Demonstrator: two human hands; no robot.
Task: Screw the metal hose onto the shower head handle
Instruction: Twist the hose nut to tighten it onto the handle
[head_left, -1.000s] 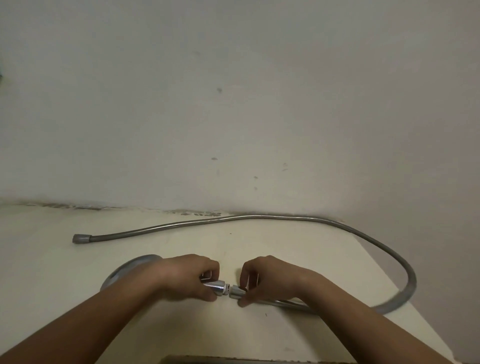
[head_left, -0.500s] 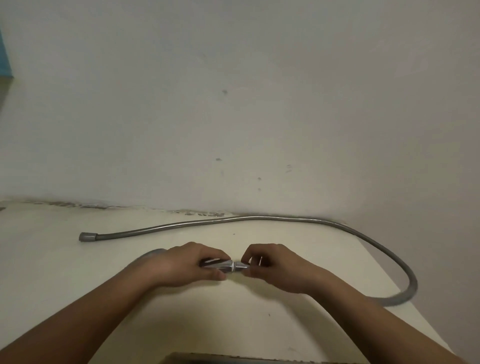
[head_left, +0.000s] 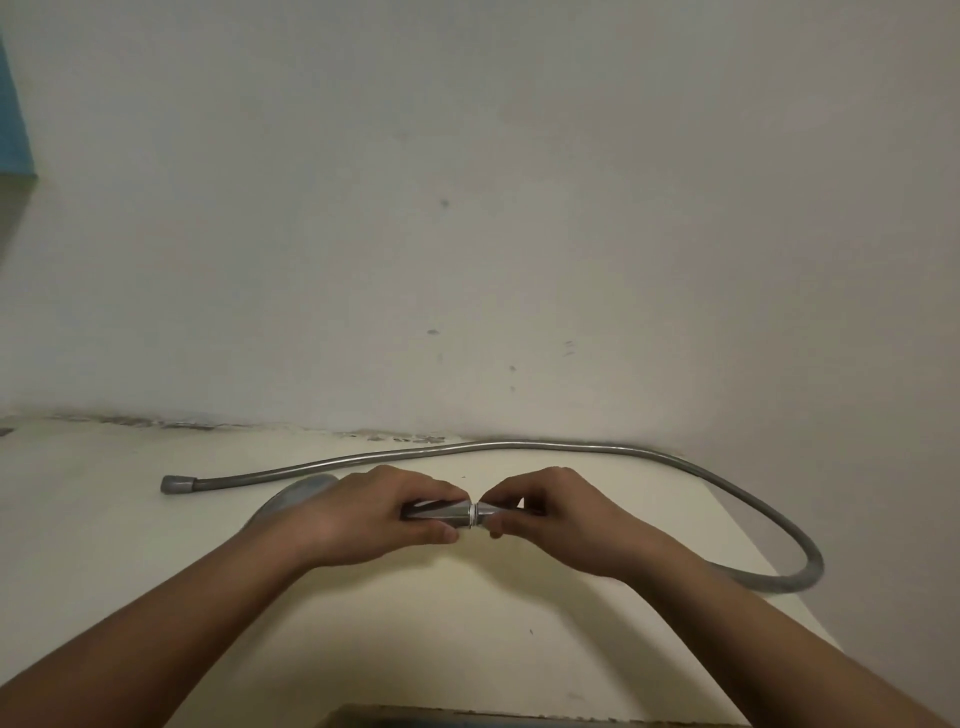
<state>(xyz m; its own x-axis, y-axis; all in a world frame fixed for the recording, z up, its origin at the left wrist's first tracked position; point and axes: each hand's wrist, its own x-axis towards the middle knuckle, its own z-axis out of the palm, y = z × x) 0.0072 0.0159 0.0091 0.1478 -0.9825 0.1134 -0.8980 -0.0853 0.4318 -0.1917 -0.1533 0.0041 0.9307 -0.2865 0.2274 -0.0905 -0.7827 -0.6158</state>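
A chrome shower head handle (head_left: 441, 512) is held level over the table, with my left hand (head_left: 374, 512) shut around it. Its round head (head_left: 293, 496) shows behind my left wrist. My right hand (head_left: 550, 512) pinches the hose nut (head_left: 487, 510), which butts against the handle's end at a thin white ring. The metal hose (head_left: 519, 448) runs from under my right hand, loops off the table's right edge, follows the wall and ends in a grey nut (head_left: 176, 485) at the left.
The cream table (head_left: 104, 561) meets a pale wall (head_left: 467, 234) at the back. Its right edge falls away near the hose loop (head_left: 810, 566). A dark object's edge (head_left: 467, 719) shows at the bottom of the view.
A second ago a small gap showed between handle and hose nut. Both hands have since risen slightly, and the nut now sits against the handle's end.
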